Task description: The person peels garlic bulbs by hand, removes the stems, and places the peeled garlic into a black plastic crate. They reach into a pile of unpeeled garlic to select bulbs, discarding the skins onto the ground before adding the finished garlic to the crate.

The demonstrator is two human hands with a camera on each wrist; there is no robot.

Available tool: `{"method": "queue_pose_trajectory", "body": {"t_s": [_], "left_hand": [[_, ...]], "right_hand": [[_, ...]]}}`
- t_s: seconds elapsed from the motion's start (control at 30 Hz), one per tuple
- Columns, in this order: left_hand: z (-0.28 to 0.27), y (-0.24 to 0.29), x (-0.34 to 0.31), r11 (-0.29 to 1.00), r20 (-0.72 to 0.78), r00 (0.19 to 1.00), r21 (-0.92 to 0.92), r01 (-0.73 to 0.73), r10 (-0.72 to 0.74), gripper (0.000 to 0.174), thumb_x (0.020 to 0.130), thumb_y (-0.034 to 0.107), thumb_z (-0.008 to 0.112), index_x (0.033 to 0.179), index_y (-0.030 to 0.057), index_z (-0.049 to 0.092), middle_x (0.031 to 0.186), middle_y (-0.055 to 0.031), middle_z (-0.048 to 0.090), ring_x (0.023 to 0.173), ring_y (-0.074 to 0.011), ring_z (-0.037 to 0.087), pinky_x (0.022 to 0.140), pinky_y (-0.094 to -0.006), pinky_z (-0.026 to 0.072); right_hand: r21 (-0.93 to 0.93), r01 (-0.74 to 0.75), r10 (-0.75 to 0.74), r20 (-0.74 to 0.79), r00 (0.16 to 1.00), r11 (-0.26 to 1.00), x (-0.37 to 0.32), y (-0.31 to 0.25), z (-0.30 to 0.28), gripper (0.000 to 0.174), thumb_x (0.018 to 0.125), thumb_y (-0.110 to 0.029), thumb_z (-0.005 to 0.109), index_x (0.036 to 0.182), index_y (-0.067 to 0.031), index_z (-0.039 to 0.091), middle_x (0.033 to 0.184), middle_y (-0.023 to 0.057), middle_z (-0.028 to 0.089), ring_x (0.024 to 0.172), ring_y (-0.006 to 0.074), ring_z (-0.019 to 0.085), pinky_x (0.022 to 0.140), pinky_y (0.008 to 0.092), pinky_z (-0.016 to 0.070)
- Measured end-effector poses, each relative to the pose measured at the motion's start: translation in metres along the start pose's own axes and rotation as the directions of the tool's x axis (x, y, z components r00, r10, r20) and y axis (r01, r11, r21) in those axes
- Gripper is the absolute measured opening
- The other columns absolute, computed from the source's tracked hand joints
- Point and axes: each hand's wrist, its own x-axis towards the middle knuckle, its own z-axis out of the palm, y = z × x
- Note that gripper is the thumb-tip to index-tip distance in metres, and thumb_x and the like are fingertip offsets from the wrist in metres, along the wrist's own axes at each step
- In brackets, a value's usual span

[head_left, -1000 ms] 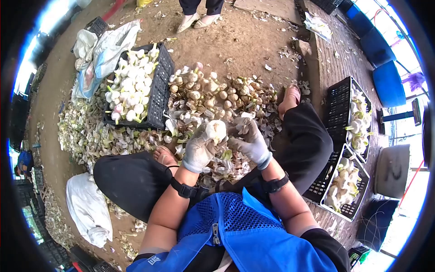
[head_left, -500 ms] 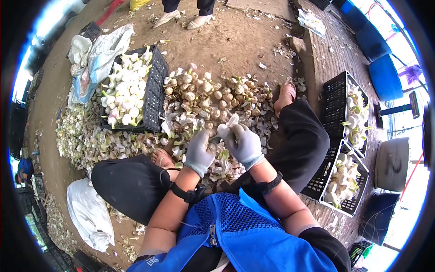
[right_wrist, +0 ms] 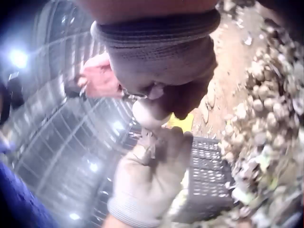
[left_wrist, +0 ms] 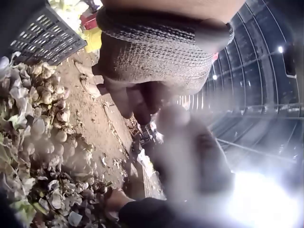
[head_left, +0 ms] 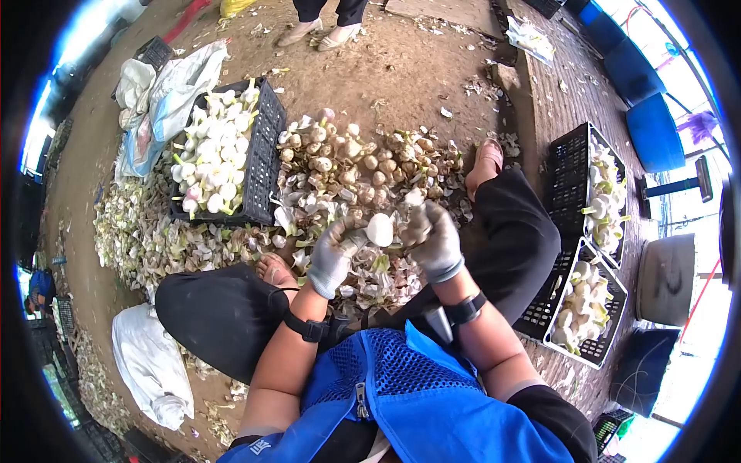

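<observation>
A peeled white garlic bulb (head_left: 380,229) sits between my two gloved hands, above the litter of skins. My left hand (head_left: 330,256) holds it from the left, fingers curled; the right wrist view shows the same bulb (right_wrist: 146,114) at the fingertips of the left hand (right_wrist: 152,178). Just to the right, my right hand (head_left: 434,243) has its fingers bent, pinching a pale scrap of garlic skin (head_left: 414,197). Beyond both hands lies a heap of unpeeled garlic bulbs (head_left: 378,176). In the left wrist view, the glove of the left hand (left_wrist: 154,61) hides the bulb.
A black crate (head_left: 266,147) heaped with white bulbs stands at left. Two more crates with garlic, one black (head_left: 570,181) and one white-rimmed (head_left: 617,328), are at right. Loose skins (head_left: 177,247) cover the ground; a white sack (head_left: 150,363) lies left. Another person's feet (head_left: 320,35) stand ahead.
The hands came together over the bulb, then drew slightly apart, the right hand moving right and up. The bulb now looks smoother and whiter, with loose skin at the right fingers.
</observation>
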Motion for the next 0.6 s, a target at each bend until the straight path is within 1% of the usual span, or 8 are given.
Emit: {"method": "queue_pose_trajectory", "body": {"t_s": [0.07, 0.1, 0.13, 0.27, 0.37, 0.47, 0.53, 0.6], "left_hand": [[-0.002, 0.0, 0.0, 0.907, -0.005, 0.976, -0.37, 0.2, -0.217, 0.015, 0.086, 0.001, 0.06, 0.101, 0.0029, 0.062, 0.1, -0.0079, 0.065, 0.09, -0.0166, 0.064, 0.077, -0.0278, 0.0539], [-0.005, -0.004, 0.003, 0.868, 0.067, 0.972, -0.439, 0.232, -0.226, 0.024, 0.088, 0.003, 0.057, 0.112, 0.0025, 0.056, 0.107, -0.0103, 0.062, 0.098, -0.022, 0.062, 0.081, -0.0361, 0.0538], [-0.003, -0.001, 0.004, 0.822, 0.14, 0.963, -0.502, 0.269, -0.23, 0.033, 0.09, 0.006, 0.054, 0.123, 0.0021, 0.05, 0.114, -0.0127, 0.059, 0.106, -0.0274, 0.059, 0.086, -0.0445, 0.0538], [0.017, 0.015, 0.002, 0.952, 0.23, 0.95, -0.173, 0.252, -0.209, 0.04, 0.091, 0.015, 0.057, 0.127, 0.0001, 0.048, 0.119, -0.0119, 0.058, 0.105, -0.0205, 0.059, 0.086, -0.0364, 0.0523], [0.022, 0.006, -0.011, 0.98, 0.204, 0.963, 0.129, 0.15, -0.174, 0.029, 0.09, 0.014, 0.059, 0.115, -0.0001, 0.058, 0.111, -0.0067, 0.061, 0.099, -0.0131, 0.056, 0.087, -0.0268, 0.044], [0.048, 0.037, -0.019, 0.966, 0.469, 0.87, 0.257, 0.032, -0.154, 0.037, 0.085, 0.004, 0.061, 0.121, -0.0001, 0.052, 0.114, -0.0085, 0.059, 0.1, -0.016, 0.056, 0.089, -0.0282, 0.0442], [0.054, 0.039, -0.024, 0.945, 0.527, 0.837, 0.325, -0.039, -0.146, 0.043, 0.081, 0.0, 0.06, 0.123, -0.0003, 0.05, 0.115, -0.0097, 0.058, 0.101, -0.0174, 0.056, 0.09, -0.0292, 0.0439], [0.067, 0.043, -0.032, 0.836, 0.491, 0.863, 0.519, -0.178, -0.12, 0.041, 0.08, 0.001, 0.061, 0.12, -0.0003, 0.051, 0.114, -0.0097, 0.059, 0.101, -0.0183, 0.057, 0.09, -0.0302, 0.0441]], "right_hand": [[-0.302, 0.104, -0.124, -0.049, 0.991, 0.948, 0.001, -0.008, 0.016, 0.015, 0.091, -0.014, 0.05, 0.091, -0.0007, 0.056, 0.07, 0.0048, 0.058, 0.059, 0.0165, 0.056, 0.062, 0.0323, 0.0492], [-0.744, -0.015, -0.103, -0.113, 0.988, 0.668, -0.005, -0.014, 0.033, 0.018, 0.089, -0.012, 0.058, 0.102, 0.0006, 0.055, 0.079, 0.0052, 0.059, 0.067, 0.0142, 0.058, 0.066, 0.0291, 0.0492], [-0.993, 0.047, -0.117, 0.034, 0.993, 0.111, -0.005, -0.012, 0.035, 0.035, 0.085, -0.006, 0.065, 0.116, 0.0001, 0.052, 0.099, 0.0054, 0.059, 0.079, 0.0116, 0.059, 0.07, 0.026, 0.0488], [-0.865, 0.08, -0.097, 0.037, 0.995, 0.495, -0.044, 0.007, 0.044, 0.054, 0.083, -0.003, 0.066, 0.132, -0.0056, 0.043, 0.117, 0.0055, 0.053, 0.105, 0.011, 0.053, 0.085, 0.0261, 0.0463], [-0.96, 0.279, -0.255, 0.274, 0.927, -0.019, -0.061, -0.001, 0.042, 0.05, 0.078, -0.011, 0.071, 0.124, -0.0049, 0.051, 0.113, 0.011, 0.057, 0.1, 0.02, 0.057, 0.086, 0.033, 0.046], [-0.953, 0.301, -0.473, 0.248, 0.845, 0.038, -0.083, 0.005, 0.062, 0.042, 0.075, -0.022, 0.073, 0.109, -0.0031, 0.057, 0.104, 0.0144, 0.059, 0.094, 0.0296, 0.058, 0.083, 0.0382, 0.0463], [-0.903, 0.268, -0.453, 0.404, 0.795, -0.336, -0.107, -0.001, 0.079, 0.04, 0.073, -0.024, 0.073, 0.103, -0.0036, 0.056, 0.098, 0.0147, 0.058, 0.092, 0.0324, 0.058, 0.081, 0.0382, 0.0469], [-0.849, 0.326, -0.446, 0.503, 0.74, -0.416, -0.131, 0.009, 0.083, 0.038, 0.075, -0.019, 0.072, 0.106, -0.0034, 0.058, 0.099, 0.0158, 0.057, 0.088, 0.0336, 0.059, 0.079, 0.0366, 0.0481]]}}
